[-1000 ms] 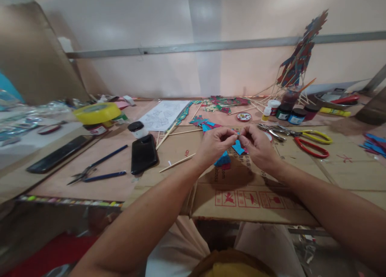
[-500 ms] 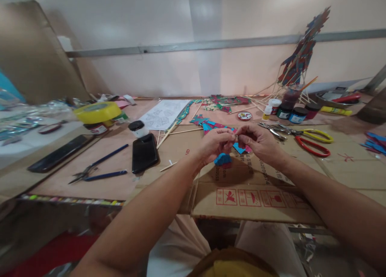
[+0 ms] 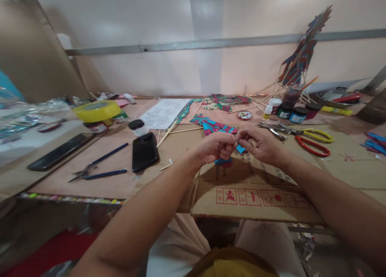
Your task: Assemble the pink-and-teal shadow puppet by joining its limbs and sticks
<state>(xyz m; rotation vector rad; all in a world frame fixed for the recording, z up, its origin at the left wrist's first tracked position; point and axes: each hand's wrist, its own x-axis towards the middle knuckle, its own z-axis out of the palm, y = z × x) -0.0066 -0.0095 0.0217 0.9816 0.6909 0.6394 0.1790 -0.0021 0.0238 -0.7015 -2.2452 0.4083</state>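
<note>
My left hand [image 3: 217,147] and my right hand [image 3: 258,143] meet above the cardboard sheet [image 3: 256,174], fingertips pinched together. Whatever small thing sits between them is too tiny to make out. Just behind and below the hands lie painted blue and magenta cut-out pieces [image 3: 211,126], partly hidden by the fingers. Beyond them is a small round tin [image 3: 244,115] holding tiny bits. Pliers with red handles [image 3: 312,146] and another tool with yellow handles [image 3: 318,134] rest to the right of my right hand.
A black phone [image 3: 145,152], blue-handled pliers [image 3: 90,170] and a lidded jar [image 3: 138,127] lie to the left. Yellow tape [image 3: 97,111] sits farther left. Paint jars [image 3: 298,115] and a glue bottle [image 3: 267,112] stand at the back right, near sticks bearing painted cut-outs [image 3: 301,54].
My left hand's fingers have curled in more and shifted slightly, covering more of the blue piece below. My right hand stays nearly in place, still pinching.
</note>
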